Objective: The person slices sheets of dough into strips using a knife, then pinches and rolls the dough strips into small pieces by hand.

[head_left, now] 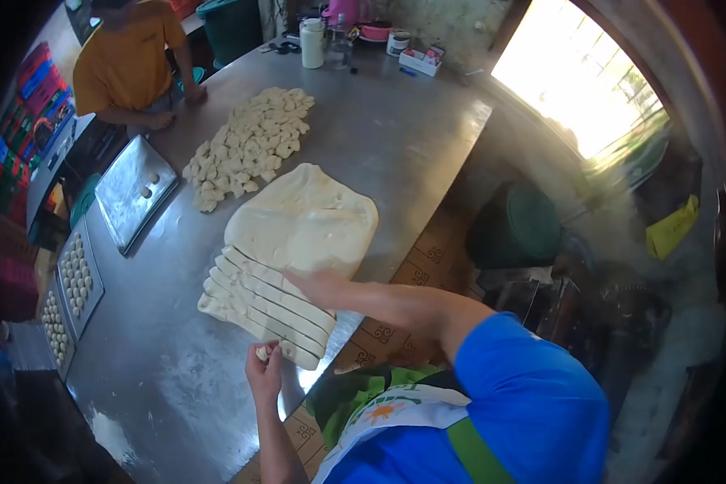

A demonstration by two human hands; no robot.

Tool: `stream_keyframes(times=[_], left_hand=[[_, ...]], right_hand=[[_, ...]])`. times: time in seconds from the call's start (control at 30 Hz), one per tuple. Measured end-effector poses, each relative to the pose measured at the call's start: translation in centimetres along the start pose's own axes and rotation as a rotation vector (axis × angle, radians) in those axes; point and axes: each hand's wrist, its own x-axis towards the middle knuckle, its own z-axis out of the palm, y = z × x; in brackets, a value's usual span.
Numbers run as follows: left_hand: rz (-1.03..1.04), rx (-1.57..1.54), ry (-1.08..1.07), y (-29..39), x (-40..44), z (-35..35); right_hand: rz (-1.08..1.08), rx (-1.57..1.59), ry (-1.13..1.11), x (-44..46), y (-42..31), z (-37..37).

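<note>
A large slab of pale dough (298,218) lies on the metal table. Its near part is cut into several long dough strips (270,306), lying side by side with dark gaps between them. My left hand (264,369) is at the nearest strip, its fingers closed on a small piece of dough (262,352). Across the line between slab and strips reaches my right hand (319,288), blurred by motion. Its fingers are hard to make out, and whether it holds a tool is hidden. Beyond the slab sits a heap of small cut dough pieces (254,141).
A metal tray (129,211) with a few dough balls lies left on the table (177,323), and two trays of dough balls (89,262) line its left edge. A person in an orange shirt (133,60) stands at the far side. Jars (312,44) stand at the back.
</note>
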Motion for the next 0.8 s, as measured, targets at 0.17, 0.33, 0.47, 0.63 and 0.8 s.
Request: stream_keyframes(times=[0.17,0.33,0.47,0.63,0.8], left_hand=[[0.047,-0.003,-0.086,1.2,-0.3,4.1],[0.005,0.114,-0.086,-0.3,-2.8,4.6],[-0.078,0.098,-0.065,0.0,-3.6,3.9],[-0.142,0.07,0.043,-1.3,-3.3,-0.5],[-0.117,0.063,0.138,-1.2,-2.3,-2.6]], right_hand=[[-0.027,-0.374,-0.144,-17.5,8.0,0.7],[0.086,-0.216,-0.123,-24.0,8.2,-1.1],[0.001,-0.233,0.07,-13.5,5.4,-1.7],[-0.052,-0.309,0.123,3.7,-2.2,-3.7],[-0.181,-0.426,0.305,18.1,-5.5,-1.1]])
